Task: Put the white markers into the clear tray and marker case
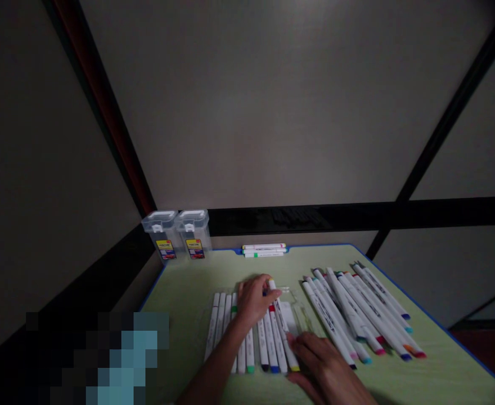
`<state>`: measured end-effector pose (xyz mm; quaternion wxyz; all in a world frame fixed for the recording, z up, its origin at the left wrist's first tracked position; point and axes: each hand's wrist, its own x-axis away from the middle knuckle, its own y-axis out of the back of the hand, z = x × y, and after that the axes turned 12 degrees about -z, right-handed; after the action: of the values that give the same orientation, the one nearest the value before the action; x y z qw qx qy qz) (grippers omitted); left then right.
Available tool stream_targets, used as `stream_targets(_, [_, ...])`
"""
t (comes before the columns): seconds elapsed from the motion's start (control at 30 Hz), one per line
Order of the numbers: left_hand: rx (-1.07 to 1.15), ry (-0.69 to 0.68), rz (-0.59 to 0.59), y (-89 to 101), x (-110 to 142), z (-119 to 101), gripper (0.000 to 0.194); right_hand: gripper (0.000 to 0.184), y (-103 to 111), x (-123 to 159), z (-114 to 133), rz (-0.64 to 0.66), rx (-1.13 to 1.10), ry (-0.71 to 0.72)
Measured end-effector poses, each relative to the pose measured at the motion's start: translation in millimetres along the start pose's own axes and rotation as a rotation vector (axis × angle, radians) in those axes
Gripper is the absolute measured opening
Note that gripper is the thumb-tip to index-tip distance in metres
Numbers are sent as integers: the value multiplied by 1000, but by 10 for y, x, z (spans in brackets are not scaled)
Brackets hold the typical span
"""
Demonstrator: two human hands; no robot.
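Note:
A yellow-tipped white marker lies at the right end of a row of white markers on a clear plastic tray. My left hand reaches over the row and is closed on the marker's far end, with the thumb along it. My right hand is closed at its near end, fingertips against its side. The row shows green, black, blue and yellow tips. My left hand and forearm hide part of the row.
A loose pile of markers lies on the right of the green table. Several markers rest along its far edge. Two clear lidded boxes stand at the back left. A panelled wall rises behind.

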<state>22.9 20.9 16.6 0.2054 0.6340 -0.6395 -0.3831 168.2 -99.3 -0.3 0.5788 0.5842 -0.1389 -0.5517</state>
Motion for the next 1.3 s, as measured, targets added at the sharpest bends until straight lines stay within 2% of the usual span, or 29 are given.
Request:
stream_targets(0.27, [-5, -7, -4, -4, -7, 18, 26, 39, -92, 57, -85, -104, 4, 77])
stream_targets(0.43, [-11, -13, -9, 8, -7, 0, 26, 37, -71, 34, -55, -141, -1, 112])
stream_targets(0.73, [-12, -22, -1, 17, -5, -4, 23, 29, -12, -10, -12, -106, -60, 96])
stream_targets(0.97, [-12, -7, 1, -3, -1, 13, 23, 29, -20, -41, -10, -61, -19, 127])
stream_targets(1.3, [-26, 6, 34, 73, 5, -49, 23, 29, 2, -33, -1, -60, 59, 166])
